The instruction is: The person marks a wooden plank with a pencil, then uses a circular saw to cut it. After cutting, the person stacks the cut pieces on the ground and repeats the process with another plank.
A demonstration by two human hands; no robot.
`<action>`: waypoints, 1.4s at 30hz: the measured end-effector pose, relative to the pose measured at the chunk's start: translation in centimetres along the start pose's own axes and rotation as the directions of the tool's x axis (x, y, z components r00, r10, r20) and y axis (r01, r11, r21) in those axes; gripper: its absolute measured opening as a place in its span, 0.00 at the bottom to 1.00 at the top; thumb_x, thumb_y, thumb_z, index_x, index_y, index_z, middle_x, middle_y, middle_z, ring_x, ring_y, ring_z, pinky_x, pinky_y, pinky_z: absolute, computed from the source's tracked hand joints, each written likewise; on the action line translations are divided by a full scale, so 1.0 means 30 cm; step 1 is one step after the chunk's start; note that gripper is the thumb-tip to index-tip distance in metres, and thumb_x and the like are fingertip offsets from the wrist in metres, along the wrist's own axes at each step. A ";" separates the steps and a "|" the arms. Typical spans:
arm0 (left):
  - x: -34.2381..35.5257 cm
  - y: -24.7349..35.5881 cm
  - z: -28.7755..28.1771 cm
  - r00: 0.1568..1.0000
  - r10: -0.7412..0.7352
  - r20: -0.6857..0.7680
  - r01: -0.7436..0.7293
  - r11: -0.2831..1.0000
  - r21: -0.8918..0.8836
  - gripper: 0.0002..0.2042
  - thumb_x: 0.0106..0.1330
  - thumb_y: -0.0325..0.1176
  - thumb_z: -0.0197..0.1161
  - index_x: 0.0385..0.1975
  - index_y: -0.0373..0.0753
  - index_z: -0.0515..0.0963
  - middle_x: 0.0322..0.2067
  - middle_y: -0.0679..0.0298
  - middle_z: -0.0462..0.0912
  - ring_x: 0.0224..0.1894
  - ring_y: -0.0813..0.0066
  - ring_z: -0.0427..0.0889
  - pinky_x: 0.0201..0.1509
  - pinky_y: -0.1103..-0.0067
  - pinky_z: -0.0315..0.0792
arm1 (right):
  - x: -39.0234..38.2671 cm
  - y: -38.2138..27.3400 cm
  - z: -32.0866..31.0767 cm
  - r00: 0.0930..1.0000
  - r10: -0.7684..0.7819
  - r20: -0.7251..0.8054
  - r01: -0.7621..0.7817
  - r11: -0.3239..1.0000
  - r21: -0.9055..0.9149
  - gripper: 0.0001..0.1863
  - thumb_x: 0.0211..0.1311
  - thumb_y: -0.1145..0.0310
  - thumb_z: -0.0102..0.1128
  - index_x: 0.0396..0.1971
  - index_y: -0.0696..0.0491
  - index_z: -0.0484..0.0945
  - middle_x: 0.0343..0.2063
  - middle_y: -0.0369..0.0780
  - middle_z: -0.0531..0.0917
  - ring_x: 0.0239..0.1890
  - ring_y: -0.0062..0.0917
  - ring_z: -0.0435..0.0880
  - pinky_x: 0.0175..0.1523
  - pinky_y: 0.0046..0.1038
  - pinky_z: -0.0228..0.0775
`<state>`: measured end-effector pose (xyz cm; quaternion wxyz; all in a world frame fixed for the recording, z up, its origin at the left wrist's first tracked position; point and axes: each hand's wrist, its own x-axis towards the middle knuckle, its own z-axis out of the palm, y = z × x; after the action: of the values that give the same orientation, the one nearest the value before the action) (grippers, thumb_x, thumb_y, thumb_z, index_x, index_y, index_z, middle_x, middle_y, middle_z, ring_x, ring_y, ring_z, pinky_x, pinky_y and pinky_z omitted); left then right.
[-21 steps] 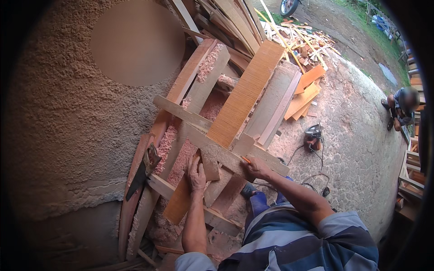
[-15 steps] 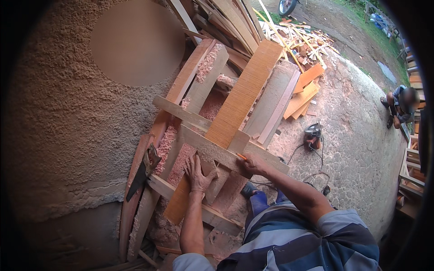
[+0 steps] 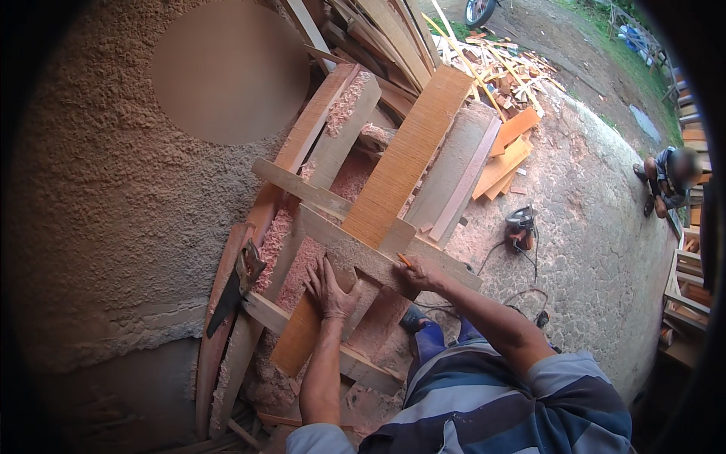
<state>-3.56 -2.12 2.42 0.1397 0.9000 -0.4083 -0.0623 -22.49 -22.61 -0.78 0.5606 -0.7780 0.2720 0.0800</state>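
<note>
My left hand (image 3: 333, 293) lies with its fingers spread over a small wood piece (image 3: 345, 279) and the lower part of an orange-brown board (image 3: 293, 344). My right hand (image 3: 418, 275) is closed round an orange pencil (image 3: 405, 261), at the edge of a pale crosswise plank (image 3: 340, 233). The pencil's far end is hidden in the fist. Beyond the crosswise plank, a long orange-brown board (image 3: 412, 155) slants up and to the right.
A handsaw (image 3: 236, 286) leans on timber at the left, beside a rough wall (image 3: 136, 204). Pink shavings (image 3: 352, 98) cover the beams. On the ground at the right sits a circular saw (image 3: 521, 227) with its cord. Cut boards (image 3: 507, 166) and scraps lie beyond; another person (image 3: 669, 178) crouches far right.
My left hand has shifted slightly, and the small wood piece under it has turned or slid a little. My right hand stays nearly in place with the pencil.
</note>
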 end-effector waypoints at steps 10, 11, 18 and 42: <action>-0.001 0.001 -0.007 1.000 0.018 -0.011 -0.019 0.999 -0.044 0.56 0.53 0.60 0.67 0.76 0.30 0.51 0.76 0.44 0.53 0.79 0.37 0.42 0.79 0.45 0.31 | -0.007 -0.004 -0.002 0.999 -0.022 -0.033 0.022 1.000 0.016 0.29 0.74 0.41 0.47 0.34 0.54 0.79 0.29 0.53 0.83 0.34 0.51 0.83 0.39 0.49 0.71; -0.002 0.000 -0.007 0.999 0.027 -0.022 -0.028 0.999 -0.024 0.56 0.53 0.60 0.68 0.76 0.30 0.51 0.76 0.44 0.53 0.79 0.37 0.42 0.79 0.45 0.30 | -0.008 -0.007 -0.006 1.000 -0.011 -0.014 0.011 1.000 0.004 0.30 0.74 0.40 0.46 0.35 0.54 0.79 0.32 0.54 0.84 0.37 0.54 0.83 0.42 0.50 0.72; -0.002 -0.011 0.000 1.000 0.019 -0.007 -0.019 0.999 -0.041 0.56 0.52 0.61 0.68 0.76 0.31 0.52 0.76 0.45 0.53 0.79 0.38 0.43 0.78 0.44 0.31 | -0.005 -0.013 -0.015 1.000 0.012 0.012 -0.012 0.999 0.032 0.30 0.73 0.39 0.46 0.34 0.54 0.80 0.30 0.54 0.84 0.35 0.52 0.84 0.40 0.49 0.72; 0.012 0.022 0.052 0.987 -0.105 -0.124 0.109 0.994 0.026 0.51 0.59 0.65 0.60 0.73 0.32 0.56 0.73 0.43 0.57 0.74 0.37 0.54 0.76 0.45 0.43 | 0.001 -0.022 -0.008 1.000 0.007 0.003 -0.007 1.000 0.025 0.25 0.74 0.44 0.50 0.39 0.53 0.82 0.29 0.53 0.84 0.35 0.49 0.84 0.39 0.47 0.72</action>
<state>-4.14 -3.11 1.15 0.1463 0.9249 -0.3509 -0.0077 -22.17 -22.70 -0.14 0.5704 -0.7698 0.2750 0.0795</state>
